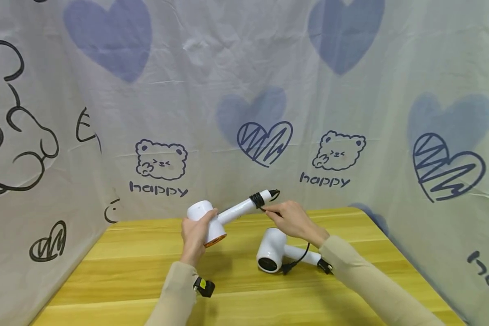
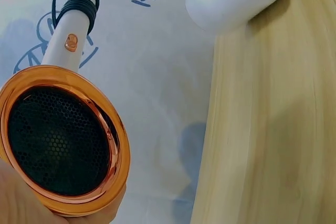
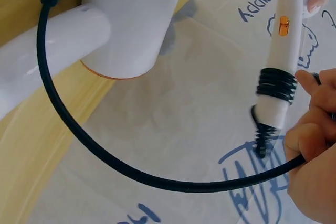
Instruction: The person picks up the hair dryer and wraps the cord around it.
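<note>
In the head view my left hand (image 1: 193, 236) grips the barrel of a white hair dryer (image 1: 237, 212), held up above the table with its handle pointing up and right. An orange-rimmed dark grille (image 2: 58, 140) faces the left wrist camera. Several turns of black cord (image 3: 276, 85) are wound round the handle near its end. My right hand (image 1: 291, 219) holds the free part of this cord (image 3: 178, 186) in curled fingers beside the windings. From there the cord loops down to a black plug (image 1: 286, 268), which hangs in front of the second dryer.
A second white hair dryer (image 1: 270, 249) lies on the wood-grain table (image 1: 138, 267), below my right hand. Its handle points right and has black cord at the end (image 1: 325, 266). A pale curtain (image 1: 212, 104) with hearts and bears surrounds the table at the back and sides.
</note>
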{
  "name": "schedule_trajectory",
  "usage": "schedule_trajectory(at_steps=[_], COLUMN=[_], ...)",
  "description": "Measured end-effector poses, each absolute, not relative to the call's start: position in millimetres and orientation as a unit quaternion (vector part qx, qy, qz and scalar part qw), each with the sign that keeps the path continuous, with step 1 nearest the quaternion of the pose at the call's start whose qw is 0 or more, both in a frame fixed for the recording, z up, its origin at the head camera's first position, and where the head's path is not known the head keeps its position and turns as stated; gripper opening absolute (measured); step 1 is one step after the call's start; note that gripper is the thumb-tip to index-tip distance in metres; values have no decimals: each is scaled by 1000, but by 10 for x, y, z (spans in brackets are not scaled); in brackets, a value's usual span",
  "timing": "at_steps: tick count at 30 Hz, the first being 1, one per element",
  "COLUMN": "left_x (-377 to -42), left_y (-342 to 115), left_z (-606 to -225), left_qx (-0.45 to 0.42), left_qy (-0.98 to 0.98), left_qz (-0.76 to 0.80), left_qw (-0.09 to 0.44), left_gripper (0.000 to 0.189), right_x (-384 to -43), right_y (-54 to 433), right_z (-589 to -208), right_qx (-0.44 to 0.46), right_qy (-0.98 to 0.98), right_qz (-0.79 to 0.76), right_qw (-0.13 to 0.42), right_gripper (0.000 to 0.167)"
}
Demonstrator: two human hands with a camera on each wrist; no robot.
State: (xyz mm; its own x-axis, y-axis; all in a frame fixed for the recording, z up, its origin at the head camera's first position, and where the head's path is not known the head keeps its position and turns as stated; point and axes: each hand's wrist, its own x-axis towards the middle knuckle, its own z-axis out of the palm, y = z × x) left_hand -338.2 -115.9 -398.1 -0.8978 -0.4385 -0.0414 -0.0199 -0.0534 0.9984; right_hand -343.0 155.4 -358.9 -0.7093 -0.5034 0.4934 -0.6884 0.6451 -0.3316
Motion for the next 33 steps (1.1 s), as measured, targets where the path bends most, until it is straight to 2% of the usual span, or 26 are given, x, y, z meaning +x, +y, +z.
schedule_trajectory(at_steps=[8,14,19,22,25,27,33], left_x=[-3408,-3423,-3424,-3427,-3427,-3424,-3420], left_y=[-1154,-1205,-1227,-1222,-1217,-1215,-1203], left_z=[-3943,-3969,-3960,-3934,-3924,-3932,-3964], left_qx=[167,174,170,158,144,136,108], left_qy=[-610,-570,-553,-527,-502,-495,-497], left_qz=[-768,-800,-814,-835,-853,-858,-859], left_qw=[99,65,46,27,6,-9,-54], left_gripper=[86,87,89,88,86,83,82], right_x=[-3436,-3503,-3628,-3736,-3847,-3902,-3996], right_y=[1671,1814,1960,2035,2090,2114,2128], right_z=[-3587,-3576,-3564,-3581,-3632,-3660,-3661], right_qx=[319,299,219,168,131,111,42], right_qy=[-895,-865,-821,-785,-785,-809,-882], right_qz=[296,398,495,548,552,526,450], right_qw=[100,-54,-182,-236,-249,-238,-131], right_gripper=[31,34,33,35,32,29,34])
